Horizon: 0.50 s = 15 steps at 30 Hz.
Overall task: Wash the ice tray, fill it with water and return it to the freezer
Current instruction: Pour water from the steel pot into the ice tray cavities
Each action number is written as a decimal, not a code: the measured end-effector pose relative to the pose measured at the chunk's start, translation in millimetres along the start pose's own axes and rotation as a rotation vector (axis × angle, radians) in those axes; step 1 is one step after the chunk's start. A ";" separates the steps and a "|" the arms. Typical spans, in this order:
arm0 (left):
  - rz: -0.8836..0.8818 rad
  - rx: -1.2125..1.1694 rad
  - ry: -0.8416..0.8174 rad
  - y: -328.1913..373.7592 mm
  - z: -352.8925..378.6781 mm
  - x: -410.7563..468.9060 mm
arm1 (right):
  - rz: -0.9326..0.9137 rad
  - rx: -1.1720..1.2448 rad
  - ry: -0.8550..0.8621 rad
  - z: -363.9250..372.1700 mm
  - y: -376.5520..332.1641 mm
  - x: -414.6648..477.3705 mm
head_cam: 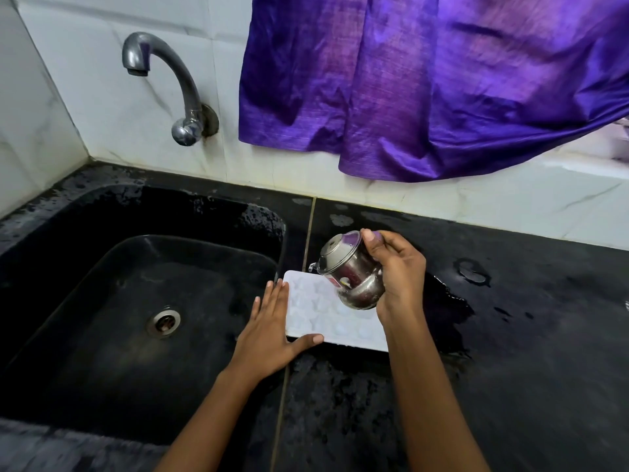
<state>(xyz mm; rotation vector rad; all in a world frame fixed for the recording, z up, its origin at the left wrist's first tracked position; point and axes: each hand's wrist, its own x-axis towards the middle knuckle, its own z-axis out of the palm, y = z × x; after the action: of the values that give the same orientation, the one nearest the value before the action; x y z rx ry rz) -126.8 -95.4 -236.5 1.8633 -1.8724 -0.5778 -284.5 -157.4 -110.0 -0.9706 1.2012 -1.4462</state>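
A white ice tray (320, 311) with shaped cells lies flat on the black counter, just right of the sink. My left hand (272, 332) rests against the tray's left edge with straight fingers, its thumb along the near edge. My right hand (394, 267) grips a small round steel pot (350, 274) and holds it tilted over the tray's far right part, mouth pointing left and down. A little water shows at the pot's lip.
A black sink (61, 253) with a steel drain (163, 322) lies to the left. A curved steel tap (163, 80) sticks out of the white tiled wall above it. A purple cloth (425, 80) hangs at the upper right. The wet black counter (527, 335) stretches right.
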 end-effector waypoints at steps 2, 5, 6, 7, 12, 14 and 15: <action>0.001 0.008 0.002 -0.5 0.3 0.3 | -0.005 -0.027 -0.002 1.8 -1.1 0.2; 0.002 0.011 0.005 -0.9 0.7 0.8 | -0.013 -0.038 0.000 4.3 -3.8 0.4; 0.001 0.010 0.004 -1.1 0.8 0.8 | -0.015 -0.039 0.000 5.0 -4.8 0.5; 0.000 0.008 0.004 -1.2 0.9 0.7 | -0.018 -0.040 0.001 5.5 -5.7 0.6; 0.004 0.001 0.008 -0.7 1.0 1.6 | -0.027 -0.035 0.009 7.4 -10.0 1.5; 0.005 -0.003 0.007 -0.6 0.9 1.2 | -0.029 -0.024 0.004 8.2 -11.6 1.8; 0.005 -0.007 0.007 -0.6 0.9 1.0 | -0.031 -0.022 0.001 8.3 -12.3 1.9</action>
<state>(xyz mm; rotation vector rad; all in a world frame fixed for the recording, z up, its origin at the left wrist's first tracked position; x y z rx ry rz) -126.8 -96.4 -237.6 1.8536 -1.8682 -0.5746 -279.2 -160.6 -96.4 -1.0077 1.2101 -1.4608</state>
